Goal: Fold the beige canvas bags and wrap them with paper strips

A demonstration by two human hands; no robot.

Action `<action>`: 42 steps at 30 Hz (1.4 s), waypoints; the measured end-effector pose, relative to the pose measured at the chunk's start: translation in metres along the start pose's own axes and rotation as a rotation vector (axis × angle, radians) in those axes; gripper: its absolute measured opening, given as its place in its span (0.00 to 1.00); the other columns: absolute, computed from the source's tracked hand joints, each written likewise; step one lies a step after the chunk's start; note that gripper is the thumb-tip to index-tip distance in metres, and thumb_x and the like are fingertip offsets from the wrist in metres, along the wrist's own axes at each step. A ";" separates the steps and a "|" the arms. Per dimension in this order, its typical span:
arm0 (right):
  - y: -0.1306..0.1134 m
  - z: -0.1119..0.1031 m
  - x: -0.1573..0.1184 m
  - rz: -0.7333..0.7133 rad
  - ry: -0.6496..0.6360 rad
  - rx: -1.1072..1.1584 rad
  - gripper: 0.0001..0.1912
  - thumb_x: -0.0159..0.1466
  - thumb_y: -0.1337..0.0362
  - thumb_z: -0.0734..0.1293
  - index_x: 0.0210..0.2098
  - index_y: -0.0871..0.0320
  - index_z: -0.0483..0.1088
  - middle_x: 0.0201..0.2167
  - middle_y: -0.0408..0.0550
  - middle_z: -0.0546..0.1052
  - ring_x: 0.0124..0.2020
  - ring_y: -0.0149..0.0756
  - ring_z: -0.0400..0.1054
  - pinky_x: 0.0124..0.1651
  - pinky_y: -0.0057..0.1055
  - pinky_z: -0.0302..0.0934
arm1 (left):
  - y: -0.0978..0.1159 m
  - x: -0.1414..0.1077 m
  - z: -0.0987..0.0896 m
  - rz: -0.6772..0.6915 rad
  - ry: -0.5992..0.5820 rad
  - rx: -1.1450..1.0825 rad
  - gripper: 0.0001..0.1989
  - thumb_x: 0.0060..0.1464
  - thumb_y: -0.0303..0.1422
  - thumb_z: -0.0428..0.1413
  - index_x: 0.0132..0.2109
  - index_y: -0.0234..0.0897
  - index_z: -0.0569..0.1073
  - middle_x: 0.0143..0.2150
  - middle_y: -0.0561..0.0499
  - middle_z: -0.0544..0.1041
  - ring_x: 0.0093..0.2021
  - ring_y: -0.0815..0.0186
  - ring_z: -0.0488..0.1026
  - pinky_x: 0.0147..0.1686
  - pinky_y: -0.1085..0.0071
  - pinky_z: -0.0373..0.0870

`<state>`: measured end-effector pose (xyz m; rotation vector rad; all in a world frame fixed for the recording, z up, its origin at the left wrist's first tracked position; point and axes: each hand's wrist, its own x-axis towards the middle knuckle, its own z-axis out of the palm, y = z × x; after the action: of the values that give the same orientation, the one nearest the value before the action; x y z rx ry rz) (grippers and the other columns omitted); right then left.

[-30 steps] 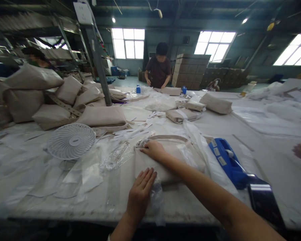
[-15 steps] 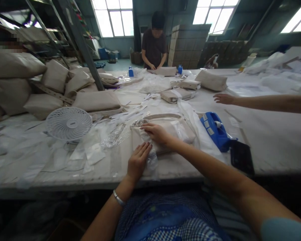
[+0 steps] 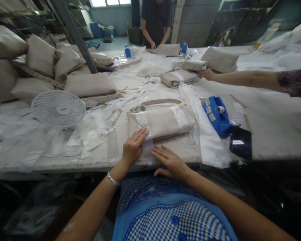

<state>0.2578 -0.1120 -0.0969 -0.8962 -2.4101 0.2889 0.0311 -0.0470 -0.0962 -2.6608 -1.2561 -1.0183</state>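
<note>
A beige handbag lies flat in front of me, its strap curled along the far edge. White wrapping strips cross it near both ends. My left hand rests with fingers stretched out on the bag's near left corner, over one strip. Below the bag's front edge, my right hand lies low with fingers extended and thumb apart. Its fingertips are at a loose translucent strip end hanging toward me; whether they press on it I cannot tell.
A blue tape dispenser and a black phone-like object sit right, beside white sheeting. A white fan and piled beige bags are left. A co-worker's hand reaches to wrapped bags; another person stands opposite.
My right hand has moved off the bag's top, down toward me to the strip end. My left hand stays at the near left corner. The co-worker's arm has reached further left, to the wrapped bags.
</note>
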 end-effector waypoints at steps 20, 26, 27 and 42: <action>-0.019 -0.003 -0.002 -0.228 0.252 0.048 0.14 0.68 0.68 0.67 0.53 0.59 0.72 0.44 0.46 0.82 0.47 0.31 0.76 0.62 0.36 0.64 | 0.003 -0.001 0.002 0.025 0.051 0.037 0.31 0.61 0.18 0.45 0.68 0.42 0.60 0.65 0.48 0.68 0.67 0.62 0.62 0.65 0.58 0.66; 0.019 -0.014 0.052 -0.137 0.325 -0.252 0.16 0.68 0.71 0.65 0.55 0.58 0.72 0.48 0.52 0.79 0.52 0.40 0.71 0.59 0.41 0.64 | 0.001 -0.001 0.005 0.050 0.108 0.064 0.28 0.61 0.19 0.49 0.66 0.40 0.62 0.64 0.46 0.70 0.65 0.61 0.65 0.63 0.58 0.69; 0.023 -0.013 0.058 -0.172 0.313 -0.276 0.14 0.68 0.70 0.65 0.52 0.57 0.74 0.45 0.51 0.80 0.49 0.39 0.71 0.56 0.39 0.65 | 0.001 -0.002 0.006 0.048 0.109 0.063 0.28 0.62 0.19 0.49 0.66 0.40 0.62 0.63 0.46 0.70 0.65 0.61 0.65 0.63 0.58 0.69; 0.011 -0.019 0.035 -0.288 0.216 -0.090 0.10 0.67 0.66 0.68 0.49 0.57 0.73 0.38 0.46 0.82 0.37 0.34 0.73 0.49 0.36 0.66 | 0.000 -0.003 0.003 0.068 0.073 0.072 0.29 0.61 0.17 0.43 0.67 0.39 0.60 0.65 0.45 0.68 0.67 0.61 0.62 0.64 0.57 0.68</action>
<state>0.2522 -0.0809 -0.0708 -0.5727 -2.3239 -0.0241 0.0317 -0.0484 -0.0998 -2.5693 -1.1579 -1.0298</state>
